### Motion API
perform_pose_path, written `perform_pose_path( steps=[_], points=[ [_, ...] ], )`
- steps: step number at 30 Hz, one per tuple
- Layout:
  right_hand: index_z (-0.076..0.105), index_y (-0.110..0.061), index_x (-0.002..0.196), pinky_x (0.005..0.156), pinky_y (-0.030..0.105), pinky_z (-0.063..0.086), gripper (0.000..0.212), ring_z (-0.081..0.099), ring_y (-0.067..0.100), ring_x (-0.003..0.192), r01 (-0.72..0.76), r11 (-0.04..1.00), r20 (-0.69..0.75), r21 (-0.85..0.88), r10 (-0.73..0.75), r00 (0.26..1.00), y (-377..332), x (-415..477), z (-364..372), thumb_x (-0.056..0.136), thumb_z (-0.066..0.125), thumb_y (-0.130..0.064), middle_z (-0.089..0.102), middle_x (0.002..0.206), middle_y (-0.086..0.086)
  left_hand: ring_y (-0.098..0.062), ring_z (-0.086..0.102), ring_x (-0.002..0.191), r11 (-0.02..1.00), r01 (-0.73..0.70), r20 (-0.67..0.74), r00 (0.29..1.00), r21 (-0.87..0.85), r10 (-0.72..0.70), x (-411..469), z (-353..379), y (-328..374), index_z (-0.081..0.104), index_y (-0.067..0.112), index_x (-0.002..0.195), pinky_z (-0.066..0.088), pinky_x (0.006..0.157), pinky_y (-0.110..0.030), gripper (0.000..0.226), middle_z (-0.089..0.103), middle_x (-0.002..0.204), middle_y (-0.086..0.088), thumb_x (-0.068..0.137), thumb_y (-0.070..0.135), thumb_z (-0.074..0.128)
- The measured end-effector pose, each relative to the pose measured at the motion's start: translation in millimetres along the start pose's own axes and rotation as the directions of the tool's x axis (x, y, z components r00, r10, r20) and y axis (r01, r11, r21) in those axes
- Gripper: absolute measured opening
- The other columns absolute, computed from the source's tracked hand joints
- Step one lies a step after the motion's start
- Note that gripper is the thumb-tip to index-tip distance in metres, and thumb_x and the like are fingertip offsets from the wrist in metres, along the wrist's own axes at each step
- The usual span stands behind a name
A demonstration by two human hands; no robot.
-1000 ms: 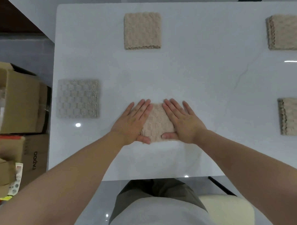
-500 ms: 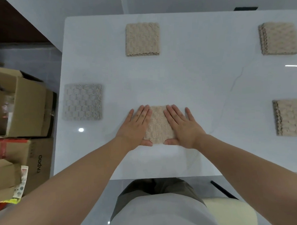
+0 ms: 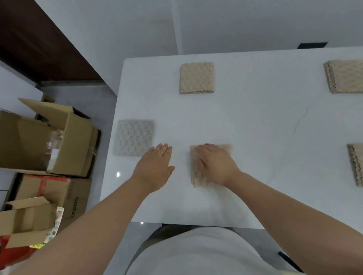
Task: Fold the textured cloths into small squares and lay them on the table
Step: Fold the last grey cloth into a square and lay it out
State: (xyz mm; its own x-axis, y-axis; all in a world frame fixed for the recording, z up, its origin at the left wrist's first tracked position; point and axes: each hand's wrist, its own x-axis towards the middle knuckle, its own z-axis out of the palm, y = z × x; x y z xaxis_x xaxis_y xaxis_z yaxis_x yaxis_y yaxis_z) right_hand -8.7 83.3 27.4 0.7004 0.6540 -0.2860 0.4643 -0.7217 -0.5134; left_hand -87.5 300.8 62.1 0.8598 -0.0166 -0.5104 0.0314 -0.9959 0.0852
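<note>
A folded beige textured cloth (image 3: 195,174) lies near the front edge of the white table (image 3: 258,124). My right hand (image 3: 215,164) rests flat on top of it, fingers together, covering most of it. My left hand (image 3: 156,166) is flat and open over the bare table to the left of that cloth, holding nothing, its fingertips close to a folded grey cloth (image 3: 133,137). Another folded beige square (image 3: 196,78) lies further back.
A stack of beige folded cloths (image 3: 348,76) sits at the back right, and another stack (image 3: 361,164) at the right edge. Open cardboard boxes (image 3: 42,138) stand on the floor left of the table. A wall runs behind the table.
My left hand has slid off the beige cloth to the left onto the bare table. My right hand has moved onto the cloth's middle. The camera has tilted up.
</note>
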Motion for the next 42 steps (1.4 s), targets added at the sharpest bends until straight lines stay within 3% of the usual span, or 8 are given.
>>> perform_pose_path(
  steps=[3,9,16,21,26,31,38,42],
  points=[
    [0.056,-0.013,0.141,0.109,0.040,0.042,0.045,0.054,0.030,0.130,0.013,0.999,0.015,-0.036,-0.013,1.000,-36.7,12.2,2.7,0.102,0.043,-0.031,0.063,0.138,0.007,-0.018,0.011,0.157,0.994,0.073,-0.034,0.997,-0.080,-0.076,-16.8,-7.2,-24.2,0.015,0.013,0.163,0.008,0.127,-0.032,0.063,0.014,0.171,-0.001,0.109,0.037,0.037],
    [0.049,-0.016,0.147,0.105,0.042,0.043,0.044,0.049,0.030,0.131,-0.009,0.997,0.030,-0.081,0.012,0.999,-100.7,40.4,23.1,0.104,0.044,-0.027,0.060,0.137,0.007,-0.020,0.026,0.153,0.983,0.102,-0.073,0.991,-0.156,-0.114,-40.5,-0.5,-95.8,0.026,0.016,0.161,0.024,0.124,-0.035,0.058,0.026,0.168,0.000,0.108,0.034,0.041],
    [0.043,-0.013,0.150,0.109,0.044,0.041,0.047,0.043,0.030,0.138,-0.233,0.972,-0.043,-0.043,0.231,0.972,-180.0,50.5,69.8,0.104,0.044,-0.024,0.051,0.150,0.005,-0.019,0.015,0.156,0.985,-0.071,-0.073,0.996,-0.155,0.060,-65.0,13.5,-191.7,0.020,0.014,0.162,0.019,0.124,-0.034,0.060,0.017,0.170,-0.001,0.109,0.032,0.040],
    [0.016,-0.012,0.161,0.121,0.044,0.027,0.064,0.017,0.025,0.154,-0.263,0.944,-0.009,-0.201,0.266,0.964,-218.8,61.5,85.7,0.107,0.040,-0.036,0.016,0.169,0.006,-0.018,-0.008,0.158,0.971,-0.241,-0.059,0.969,0.009,0.241,-52.4,0.5,-233.9,-0.001,0.011,0.163,0.007,0.128,-0.038,0.085,-0.007,0.172,-0.003,0.104,0.054,0.043],
    [-0.010,-0.015,0.162,0.127,0.046,0.008,0.094,-0.009,0.022,0.157,-0.207,0.909,0.143,-0.361,0.273,0.951,-208.0,106.8,72.4,0.100,0.048,-0.057,-0.013,0.170,0.002,-0.025,-0.011,0.158,0.911,-0.350,0.021,0.935,0.218,0.355,6.9,-14.6,-240.3,-0.010,0.006,0.161,0.004,0.129,-0.042,0.113,-0.014,0.170,-0.011,0.090,0.075,0.046],
    [-0.019,-0.013,0.159,0.126,0.051,0.001,0.113,-0.020,0.022,0.155,-0.131,0.897,0.191,-0.422,0.230,0.954,-169.8,168.1,72.1,0.089,0.041,-0.078,-0.023,0.168,0.003,-0.027,-0.018,0.156,0.894,-0.352,0.065,0.935,0.276,0.348,72.4,-9.8,-237.1,-0.015,0.005,0.159,-0.001,0.128,-0.043,0.124,-0.019,0.169,-0.012,0.084,0.084,0.043],
    [-0.020,-0.019,0.159,0.125,0.056,-0.002,0.114,-0.022,0.019,0.154,-0.051,0.933,0.146,-0.355,0.109,0.983,-122.9,186.1,96.8,0.083,0.021,-0.092,-0.022,0.168,-0.001,-0.019,-0.031,0.152,0.919,-0.353,0.073,0.936,0.178,0.345,106.3,29.0,-257.3,-0.026,0.014,0.157,-0.008,0.127,-0.048,0.129,-0.034,0.165,-0.001,0.072,0.094,0.029],
    [-0.019,-0.015,0.159,0.124,0.059,-0.003,0.113,-0.020,0.021,0.155,-0.020,0.937,0.145,-0.348,0.075,0.987,-118.8,183.4,98.1,0.085,0.019,-0.091,-0.021,0.168,0.002,-0.022,-0.035,0.150,0.913,-0.356,0.128,0.933,0.198,0.336,105.0,24.0,-260.7,-0.030,0.010,0.155,-0.013,0.125,-0.051,0.134,-0.037,0.163,-0.005,0.067,0.096,0.024]
  ],
)
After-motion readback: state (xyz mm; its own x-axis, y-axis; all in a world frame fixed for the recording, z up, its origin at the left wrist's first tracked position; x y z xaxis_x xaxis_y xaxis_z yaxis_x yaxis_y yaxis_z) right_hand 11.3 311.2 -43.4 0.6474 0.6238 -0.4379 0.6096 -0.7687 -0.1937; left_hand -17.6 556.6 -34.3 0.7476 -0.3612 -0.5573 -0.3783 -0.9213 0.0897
